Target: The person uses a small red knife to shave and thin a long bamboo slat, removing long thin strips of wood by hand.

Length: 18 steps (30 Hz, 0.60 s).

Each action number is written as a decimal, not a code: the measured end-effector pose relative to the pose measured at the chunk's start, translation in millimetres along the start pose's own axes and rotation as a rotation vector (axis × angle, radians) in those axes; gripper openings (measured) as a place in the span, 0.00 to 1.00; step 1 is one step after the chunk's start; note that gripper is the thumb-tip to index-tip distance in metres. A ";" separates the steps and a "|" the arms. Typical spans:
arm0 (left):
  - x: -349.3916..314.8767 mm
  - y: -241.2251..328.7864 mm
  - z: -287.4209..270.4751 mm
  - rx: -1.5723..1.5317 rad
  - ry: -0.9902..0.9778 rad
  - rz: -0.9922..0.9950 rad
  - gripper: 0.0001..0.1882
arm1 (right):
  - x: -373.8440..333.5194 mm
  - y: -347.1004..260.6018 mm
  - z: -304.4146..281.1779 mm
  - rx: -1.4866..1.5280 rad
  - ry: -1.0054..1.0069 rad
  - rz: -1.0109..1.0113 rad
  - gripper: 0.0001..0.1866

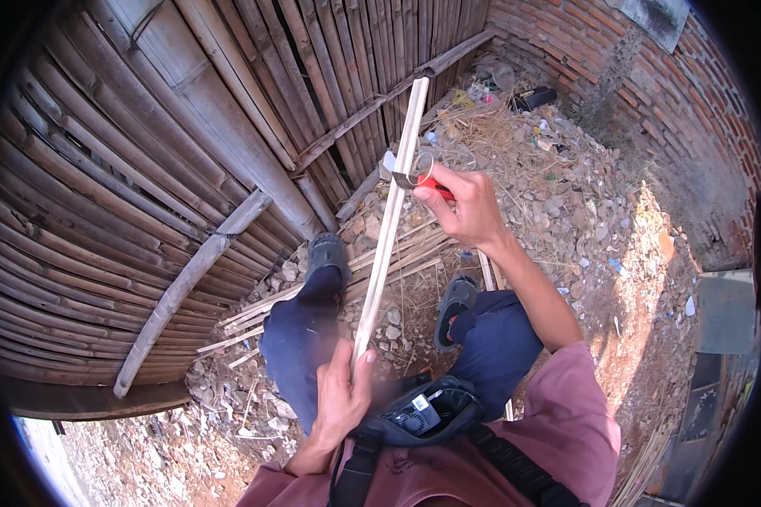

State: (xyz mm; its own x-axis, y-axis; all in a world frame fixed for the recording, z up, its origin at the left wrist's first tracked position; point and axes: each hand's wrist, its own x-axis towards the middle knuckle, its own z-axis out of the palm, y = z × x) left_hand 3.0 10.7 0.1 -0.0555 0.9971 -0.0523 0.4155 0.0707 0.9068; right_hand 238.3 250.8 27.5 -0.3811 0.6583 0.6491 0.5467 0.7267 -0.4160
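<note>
Midway, strip (385, 241) edges lie bare below the knife (429, 182).

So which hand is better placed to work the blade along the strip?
Probably the right hand: it grips the red-handled knife, blade across the strip, while the left hand holds the strip's lower end.

Stony dirt ground (558, 228): pale strips (410, 252) (loosely bunched), dry straw (480, 128).

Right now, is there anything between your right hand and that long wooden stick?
Yes, a knife: the right hand grips its red handle, and its dark blade crosses the far half of the stick. The left hand holds the near end directly.
</note>
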 end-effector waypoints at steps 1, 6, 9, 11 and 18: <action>-2.8 -1.1 1.1 -0.001 -0.011 -0.007 0.10 | 7.0 14.8 -5.0 -0.014 0.006 0.060 0.18; -12.5 -14.1 4.7 -0.016 -0.021 -0.039 0.12 | 19.7 52.0 1.6 -0.105 0.032 0.110 0.19; -14.3 -13.4 1.9 0.010 -0.018 -0.060 0.13 | 20.5 53.0 10.5 -0.069 0.025 0.108 0.21; -16.3 -14.0 0.9 0.018 -0.019 -0.067 0.13 | 15.8 47.3 12.7 0.006 0.041 0.122 0.21; -20.2 -19.0 0.0 0.026 -0.041 -0.033 0.13 | 11.4 60.5 2.7 0.062 -0.016 0.080 0.21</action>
State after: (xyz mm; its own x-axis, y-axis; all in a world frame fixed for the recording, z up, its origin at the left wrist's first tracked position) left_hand -3.8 -10.7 -16.1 -0.0322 0.9945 -0.0999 0.4375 0.1039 0.8932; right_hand 265.0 302.8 8.0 -0.3505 0.7173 0.6022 0.5289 0.6822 -0.5049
